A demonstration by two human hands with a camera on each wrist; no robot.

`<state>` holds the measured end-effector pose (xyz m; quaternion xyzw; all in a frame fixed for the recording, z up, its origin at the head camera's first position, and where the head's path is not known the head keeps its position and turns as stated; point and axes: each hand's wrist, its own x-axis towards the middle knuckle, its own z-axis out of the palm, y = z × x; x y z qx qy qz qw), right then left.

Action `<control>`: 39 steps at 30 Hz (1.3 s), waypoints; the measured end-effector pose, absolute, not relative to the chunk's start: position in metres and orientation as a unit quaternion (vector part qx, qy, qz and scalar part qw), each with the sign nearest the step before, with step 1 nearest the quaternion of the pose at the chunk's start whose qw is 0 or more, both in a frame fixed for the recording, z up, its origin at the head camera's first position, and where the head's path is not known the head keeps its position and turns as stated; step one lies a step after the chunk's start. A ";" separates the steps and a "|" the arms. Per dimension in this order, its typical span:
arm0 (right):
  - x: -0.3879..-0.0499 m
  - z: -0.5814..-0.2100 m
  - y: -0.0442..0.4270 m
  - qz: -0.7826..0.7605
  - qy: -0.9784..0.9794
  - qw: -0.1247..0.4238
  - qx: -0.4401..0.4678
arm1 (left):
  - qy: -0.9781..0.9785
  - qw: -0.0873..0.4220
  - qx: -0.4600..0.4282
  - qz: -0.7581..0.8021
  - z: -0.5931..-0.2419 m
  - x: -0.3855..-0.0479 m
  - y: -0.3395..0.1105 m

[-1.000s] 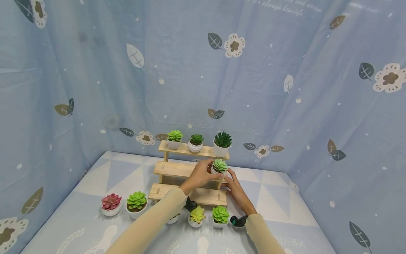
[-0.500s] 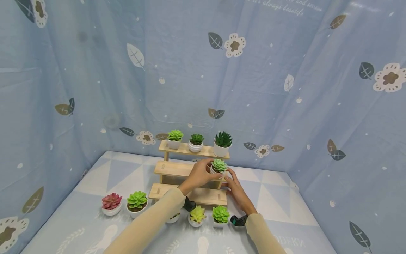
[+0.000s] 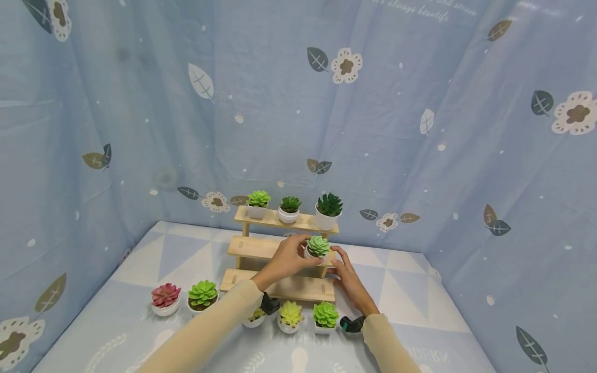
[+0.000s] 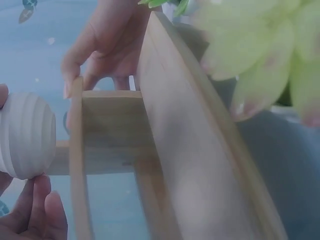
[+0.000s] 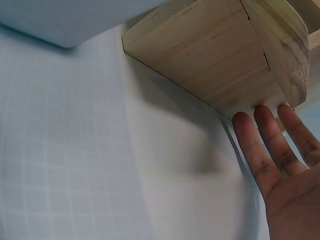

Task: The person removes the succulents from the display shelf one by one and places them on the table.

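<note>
My left hand (image 3: 285, 257) holds a white ribbed pot with a pale green succulent (image 3: 318, 245) above the right end of the middle shelf of a three-step wooden stand (image 3: 252, 247). Thumb and fingers curl round the pot (image 4: 30, 135); in the left wrist view a narrow gap separates it from the board (image 4: 76, 150). At the stand's right end is my right hand (image 3: 352, 286), its fingertips touching the wood. The right wrist view shows three nearly straight fingers (image 5: 270, 135) against the wooden side (image 5: 215, 55).
Three potted succulents stand on the top shelf, the dark green one (image 3: 328, 207) at its right end. Along the front of the table (image 3: 401, 290) are a red succulent (image 3: 166, 296) and several green ones, one partly behind my left sleeve (image 3: 210, 321).
My left hand and the pale green succulent have shifted slightly left along the middle shelf. The right hand stays at the stand's end.
</note>
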<state>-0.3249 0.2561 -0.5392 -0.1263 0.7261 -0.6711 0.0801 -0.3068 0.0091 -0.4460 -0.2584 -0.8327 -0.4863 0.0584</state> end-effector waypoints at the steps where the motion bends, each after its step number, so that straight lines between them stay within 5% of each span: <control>1: -0.325 -0.539 0.256 -0.672 0.725 0.080 -0.127 | -0.834 0.059 -0.257 -0.486 -0.445 -0.305 0.007; 39: -0.325 -0.542 0.255 -0.677 0.724 0.073 -0.109 | -0.830 0.059 -0.259 -0.491 -0.438 -0.251 -0.058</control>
